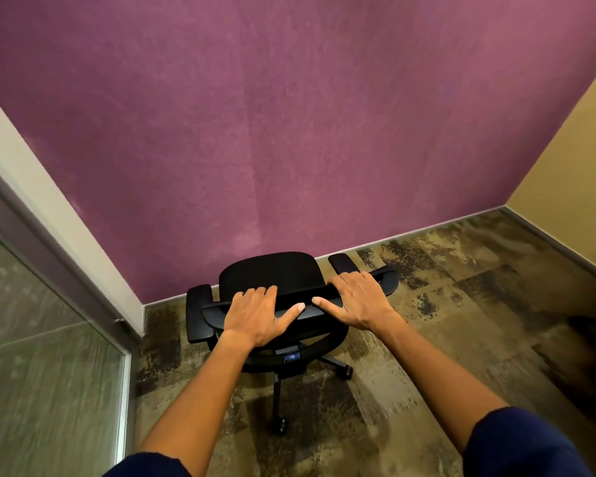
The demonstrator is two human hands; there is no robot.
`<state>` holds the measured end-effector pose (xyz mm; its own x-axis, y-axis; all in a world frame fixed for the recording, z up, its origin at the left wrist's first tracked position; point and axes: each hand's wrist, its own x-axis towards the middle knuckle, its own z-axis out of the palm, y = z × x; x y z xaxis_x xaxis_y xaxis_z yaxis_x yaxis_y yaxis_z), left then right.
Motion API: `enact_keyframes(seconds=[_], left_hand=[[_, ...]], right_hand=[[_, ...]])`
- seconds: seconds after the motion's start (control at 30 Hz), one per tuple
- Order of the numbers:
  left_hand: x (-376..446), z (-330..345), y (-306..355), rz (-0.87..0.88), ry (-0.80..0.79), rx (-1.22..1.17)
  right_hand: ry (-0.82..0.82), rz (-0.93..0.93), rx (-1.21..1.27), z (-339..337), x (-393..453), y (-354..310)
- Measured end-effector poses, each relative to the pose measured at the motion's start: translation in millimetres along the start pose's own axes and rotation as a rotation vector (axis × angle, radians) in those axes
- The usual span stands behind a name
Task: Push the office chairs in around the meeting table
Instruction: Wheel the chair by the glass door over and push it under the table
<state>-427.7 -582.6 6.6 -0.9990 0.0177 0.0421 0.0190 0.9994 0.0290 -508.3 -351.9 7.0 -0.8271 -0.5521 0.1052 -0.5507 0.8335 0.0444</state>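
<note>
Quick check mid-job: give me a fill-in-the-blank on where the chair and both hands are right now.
Both hands rest on the top edge of the chair's ____.
The office chair faces a wall coloured ____.
The left hand and right hand have their ____ pointing toward each other.
No meeting ____ is in view.

Missing words: backrest; purple; thumbs; table

My one camera sits on my head and looks forward and down.

It sees past my left hand (255, 313) and right hand (355, 299), close below me, to the purple wall (289, 132) just beyond my fingers and the carpet (427, 339) under them.
</note>
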Motion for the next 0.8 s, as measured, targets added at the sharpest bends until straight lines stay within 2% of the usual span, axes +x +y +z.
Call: enact_keyframes(seconds=[0.5,0.8], left_hand=[[-14,6,26,0.053,0.038,0.008],[-46,13,41,0.020,0.065,0.020]], right_hand=[[0.052,0.022,0.034,5,-33,14],[0.059,0.021,-0.001,6,-65,7]])
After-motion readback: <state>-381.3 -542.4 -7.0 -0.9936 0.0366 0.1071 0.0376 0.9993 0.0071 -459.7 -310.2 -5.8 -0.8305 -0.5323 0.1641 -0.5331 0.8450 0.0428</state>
